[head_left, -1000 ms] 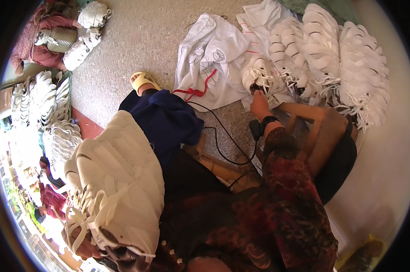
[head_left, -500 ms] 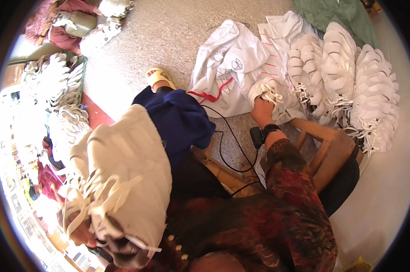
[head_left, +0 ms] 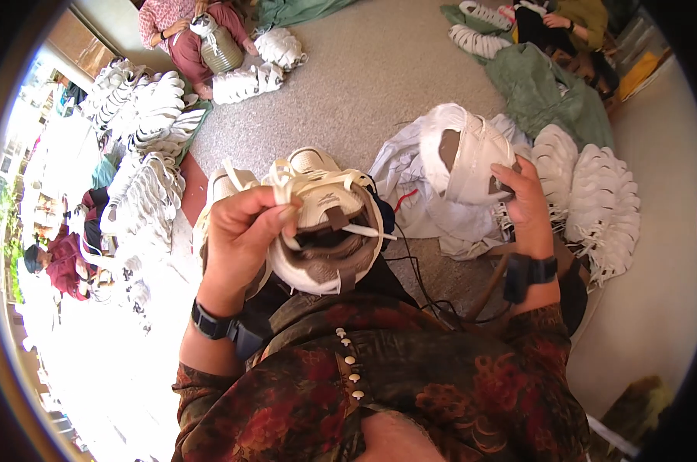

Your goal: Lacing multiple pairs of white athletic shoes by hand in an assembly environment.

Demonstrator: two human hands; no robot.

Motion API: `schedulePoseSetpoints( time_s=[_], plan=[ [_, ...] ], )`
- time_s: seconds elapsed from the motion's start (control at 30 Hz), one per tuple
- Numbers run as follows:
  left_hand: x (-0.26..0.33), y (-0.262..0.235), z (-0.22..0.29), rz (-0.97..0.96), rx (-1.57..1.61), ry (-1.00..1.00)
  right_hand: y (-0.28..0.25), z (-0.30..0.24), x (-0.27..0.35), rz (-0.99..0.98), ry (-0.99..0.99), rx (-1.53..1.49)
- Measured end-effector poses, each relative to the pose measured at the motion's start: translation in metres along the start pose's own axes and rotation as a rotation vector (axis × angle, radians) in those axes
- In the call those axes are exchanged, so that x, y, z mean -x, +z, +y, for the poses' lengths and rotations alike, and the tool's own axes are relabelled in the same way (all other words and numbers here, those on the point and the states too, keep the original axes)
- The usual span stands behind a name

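My left hand (head_left: 241, 235) is closed, thumb and finger pinching the pale laces (head_left: 285, 183) of a cream shoe (head_left: 327, 266). That shoe sits over my lap with its brown-lined opening toward me, and a white lace tip sticks out to its right. Against its left side rests another cream shoe (head_left: 229, 183), partly behind my hand. Off to the right, my right hand (head_left: 524, 189) is closed on a white shoe upper (head_left: 465, 158), raised in front of the floor pile. Its thumb presses on the upper's near edge, and some fingers are hidden.
White uppers (head_left: 599, 204) are stacked in rows at my right, beside a crumpled white sack (head_left: 410, 165). A black cable (head_left: 418, 281) runs below my right arm. More white uppers (head_left: 144, 115) lie at the left. Two people sit farther off, near green cloth (head_left: 545, 85).
My right hand has come up from the pile and now holds a white upper. My left hand and the cream shoes have come into the middle of the view, which has turned.
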State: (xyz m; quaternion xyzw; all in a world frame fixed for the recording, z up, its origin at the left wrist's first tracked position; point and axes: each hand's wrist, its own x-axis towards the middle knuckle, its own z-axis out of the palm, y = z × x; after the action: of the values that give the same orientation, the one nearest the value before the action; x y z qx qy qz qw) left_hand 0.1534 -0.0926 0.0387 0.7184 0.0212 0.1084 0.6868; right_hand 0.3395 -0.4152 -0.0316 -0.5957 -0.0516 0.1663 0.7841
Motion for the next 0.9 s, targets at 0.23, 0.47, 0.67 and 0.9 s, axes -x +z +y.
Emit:
schedulePoseSetpoints(
  time_s=[0.23, 0.47, 0.67, 0.9],
  plan=[
    [0.006, 0.005, -0.017, 0.071, -0.231, 0.226, 0.093, -0.082, 0.11, -0.14, -0.305, 0.189],
    [0.005, 0.003, -0.03, -0.045, -0.26, 0.601, 0.167, -0.069, 0.109, -0.879, -0.383, 0.81],
    [0.012, -0.019, -0.031, -0.313, -0.279, 0.474, 0.175, -0.066, 0.096, -0.947, -0.355, 0.811],
    [0.015, -0.016, -0.026, -0.361, -0.379, 0.444, 0.19, -0.077, 0.085, -1.075, -0.206, 0.97]
  ],
)
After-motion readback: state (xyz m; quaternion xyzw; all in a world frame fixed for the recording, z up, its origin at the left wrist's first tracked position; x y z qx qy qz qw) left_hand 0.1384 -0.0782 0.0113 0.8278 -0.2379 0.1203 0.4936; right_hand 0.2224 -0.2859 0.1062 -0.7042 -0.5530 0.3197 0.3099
